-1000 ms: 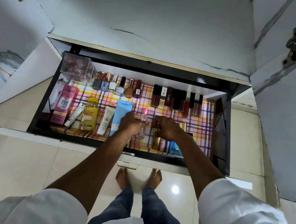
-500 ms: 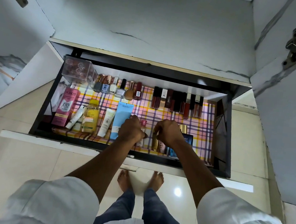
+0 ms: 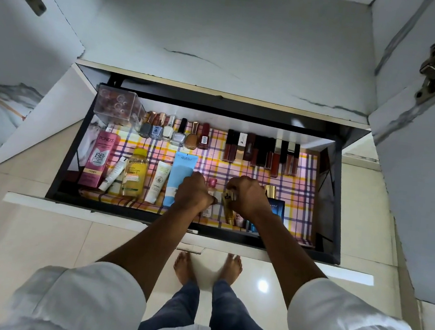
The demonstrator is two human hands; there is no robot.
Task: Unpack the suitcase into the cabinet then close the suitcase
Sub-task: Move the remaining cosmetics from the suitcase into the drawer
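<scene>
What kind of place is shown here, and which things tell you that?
Probably a home, at a dressing or vanity cabinet. A pulled-out drawer lined with checked paper holds nail polish bottles and lip colour tubes, and the person stands barefoot on a tiled floor.

"POND'S BB+ CREAM" and "IVORY" on pink box, "GARNIER" and "Vitamin C" on yellow bottle, "VITA" on blue box

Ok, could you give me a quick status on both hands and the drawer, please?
Left hand curled beside the small pink-capped bottle. Right hand grips the gold tube. Drawer open, cosmetics crowded around both.
</scene>
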